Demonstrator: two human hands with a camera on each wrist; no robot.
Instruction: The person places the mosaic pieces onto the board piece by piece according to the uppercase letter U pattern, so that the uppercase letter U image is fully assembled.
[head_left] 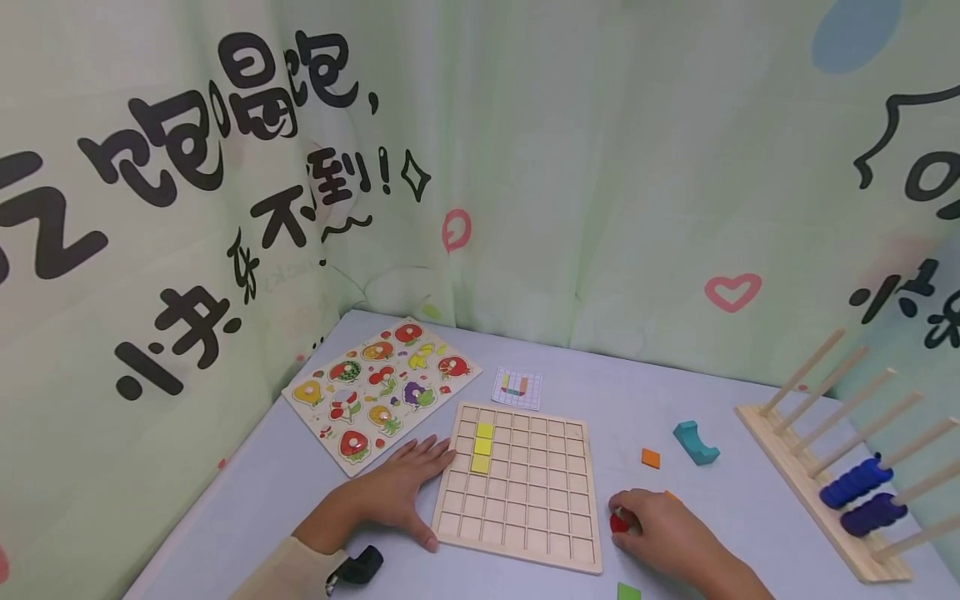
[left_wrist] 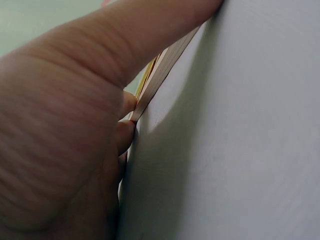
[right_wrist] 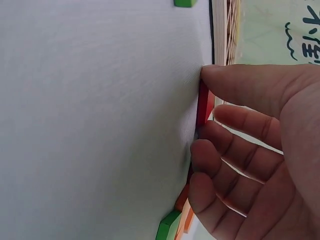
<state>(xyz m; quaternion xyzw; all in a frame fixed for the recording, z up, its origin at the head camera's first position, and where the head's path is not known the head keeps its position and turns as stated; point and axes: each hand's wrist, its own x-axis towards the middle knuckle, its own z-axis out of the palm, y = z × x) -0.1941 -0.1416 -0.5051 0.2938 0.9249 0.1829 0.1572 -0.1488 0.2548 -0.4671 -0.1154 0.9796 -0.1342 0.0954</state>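
A wooden grid board [head_left: 537,500] lies on the table, with three yellow square tiles [head_left: 482,446] in a column near its upper left. My left hand [head_left: 397,490] rests with fingers spread along the board's left edge, thumb by the lower corner. In the left wrist view its fingertips meet the board's side edge [left_wrist: 167,65]. Right of the board, my right hand [head_left: 663,531] pinches a red tile [right_wrist: 203,104] between thumb and fingers, down at the tabletop. Part of the tile is hidden by the fingers. Beyond that hand is an orange tile [head_left: 650,458].
A green tile [head_left: 628,592] lies at the front edge of view. Farther right are a teal arch block [head_left: 697,444] and a wooden peg rack [head_left: 802,467] with blue and purple pieces. Behind the board lie a patterned card [head_left: 531,398] and a fruit puzzle [head_left: 315,417]. Curtains [head_left: 600,208] enclose the table.
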